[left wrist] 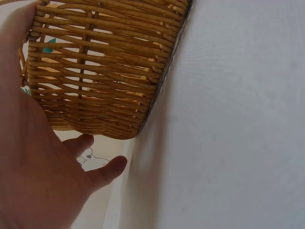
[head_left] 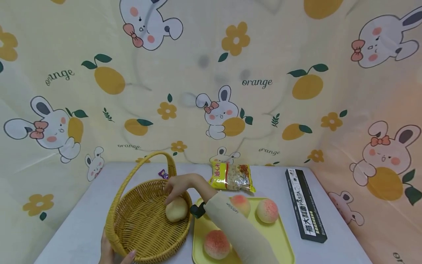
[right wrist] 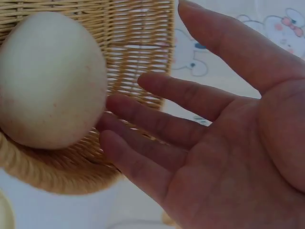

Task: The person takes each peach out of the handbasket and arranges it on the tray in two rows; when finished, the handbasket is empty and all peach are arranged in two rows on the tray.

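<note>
A wicker basket (head_left: 145, 223) with a tall arched handle stands on the left of the table. At its near left rim my left hand (head_left: 113, 251) holds it, thumb over the edge; in the left wrist view two fingers reach past the woven side (left wrist: 100, 71). Inside, against the right wall, lies a pale peach (head_left: 176, 209) with faint pink specks. Over that peach my right hand (head_left: 179, 186) reaches in. The right wrist view shows its fingers (right wrist: 157, 121) loosely extended, tips close beside the peach (right wrist: 52, 81), the palm bare.
Right of the basket, a yellow tray (head_left: 280, 234) holds several pink-tinged peaches (head_left: 217, 244), partly hidden by my right sleeve. Behind it lies a yellow noodle packet (head_left: 232, 176). A black pasta box (head_left: 304, 205) lies at the right. A small purple wrapped candy (head_left: 163, 173) sits behind the basket.
</note>
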A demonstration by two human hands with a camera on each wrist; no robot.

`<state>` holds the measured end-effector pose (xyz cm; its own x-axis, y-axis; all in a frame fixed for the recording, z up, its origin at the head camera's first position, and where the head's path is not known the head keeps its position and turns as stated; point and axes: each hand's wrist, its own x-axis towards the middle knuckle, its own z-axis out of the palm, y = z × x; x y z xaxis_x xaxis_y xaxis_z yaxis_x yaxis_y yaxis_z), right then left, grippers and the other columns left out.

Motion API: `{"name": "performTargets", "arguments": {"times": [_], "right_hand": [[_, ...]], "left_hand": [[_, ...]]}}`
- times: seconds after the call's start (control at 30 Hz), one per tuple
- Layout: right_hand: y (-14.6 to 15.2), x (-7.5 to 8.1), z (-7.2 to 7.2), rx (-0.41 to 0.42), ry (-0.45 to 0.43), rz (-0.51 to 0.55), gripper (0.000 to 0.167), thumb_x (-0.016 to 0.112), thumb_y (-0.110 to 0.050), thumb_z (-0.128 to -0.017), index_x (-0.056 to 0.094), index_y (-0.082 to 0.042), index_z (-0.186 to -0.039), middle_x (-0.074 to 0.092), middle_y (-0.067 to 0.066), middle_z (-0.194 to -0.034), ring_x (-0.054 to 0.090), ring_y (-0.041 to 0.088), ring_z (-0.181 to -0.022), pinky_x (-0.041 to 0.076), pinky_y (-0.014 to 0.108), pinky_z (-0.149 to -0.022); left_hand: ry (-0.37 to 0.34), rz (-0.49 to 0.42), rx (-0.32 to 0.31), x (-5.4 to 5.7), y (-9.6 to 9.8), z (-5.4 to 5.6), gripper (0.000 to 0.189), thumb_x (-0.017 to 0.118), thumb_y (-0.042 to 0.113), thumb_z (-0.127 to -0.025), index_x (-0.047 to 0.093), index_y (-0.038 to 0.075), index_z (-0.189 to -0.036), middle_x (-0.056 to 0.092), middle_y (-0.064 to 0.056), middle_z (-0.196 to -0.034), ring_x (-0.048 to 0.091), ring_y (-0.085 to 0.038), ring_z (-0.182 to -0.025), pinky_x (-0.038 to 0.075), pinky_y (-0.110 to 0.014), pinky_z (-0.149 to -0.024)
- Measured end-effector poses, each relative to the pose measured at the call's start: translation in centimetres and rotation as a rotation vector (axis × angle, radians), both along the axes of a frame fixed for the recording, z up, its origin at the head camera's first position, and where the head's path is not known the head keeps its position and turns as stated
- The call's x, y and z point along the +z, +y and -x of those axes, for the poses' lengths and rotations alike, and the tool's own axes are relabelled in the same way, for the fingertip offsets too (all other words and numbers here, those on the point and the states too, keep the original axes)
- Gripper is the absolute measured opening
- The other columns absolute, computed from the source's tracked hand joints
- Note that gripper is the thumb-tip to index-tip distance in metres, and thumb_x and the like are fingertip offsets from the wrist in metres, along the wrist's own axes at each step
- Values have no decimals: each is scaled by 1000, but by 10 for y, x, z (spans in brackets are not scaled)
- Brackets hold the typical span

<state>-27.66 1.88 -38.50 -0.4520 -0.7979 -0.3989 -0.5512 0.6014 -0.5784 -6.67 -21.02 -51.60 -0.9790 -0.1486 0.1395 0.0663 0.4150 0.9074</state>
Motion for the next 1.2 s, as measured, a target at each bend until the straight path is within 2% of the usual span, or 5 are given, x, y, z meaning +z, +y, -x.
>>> {"name": "performTargets", "arguments": {"times": [0.4,0.63,0.9,1.13,1.2], "right_hand": [[-13,-18,-4,-20,65,-138,48,70,-23,-94,60,-3,-137,56,7,-138,53,18,-125,45,25,-96],[-12,-26,-5,-17,45,-180,63,81,-31,-85,58,-10,-140,48,2,-146,44,18,-135,41,29,-103],[-12,-32,-8,55,-52,-149,57,85,-21,-81,64,-12,-133,64,-4,-116,58,8,-105,48,23,-87],[-8,-39,-5,94,-111,-45,55,83,-17,-82,63,-9,-133,65,-5,-110,59,6,-97,48,20,-83],[-5,-40,-2,96,-136,8,54,82,-17,-83,63,-9,-133,64,-7,-110,58,5,-98,48,20,-83]], "left_hand": [[28,20,25,0,2,-2,99,77,15,-86,10,7,-159,4,-28,-154,15,-50,-132,22,-73,-92],[47,43,23,-2,2,1,97,75,12,-85,11,3,-157,6,-32,-151,17,-50,-130,25,-70,-89],[34,12,35,0,4,0,100,76,11,-84,9,5,-159,5,-30,-153,19,-49,-130,25,-70,-92],[43,127,102,-1,6,-2,102,79,10,-83,13,8,-159,18,-24,-153,34,-31,-121,32,-17,-82],[57,124,96,-2,6,-2,100,78,9,-83,13,6,-159,17,-27,-152,34,-34,-121,33,-19,-83]]}}
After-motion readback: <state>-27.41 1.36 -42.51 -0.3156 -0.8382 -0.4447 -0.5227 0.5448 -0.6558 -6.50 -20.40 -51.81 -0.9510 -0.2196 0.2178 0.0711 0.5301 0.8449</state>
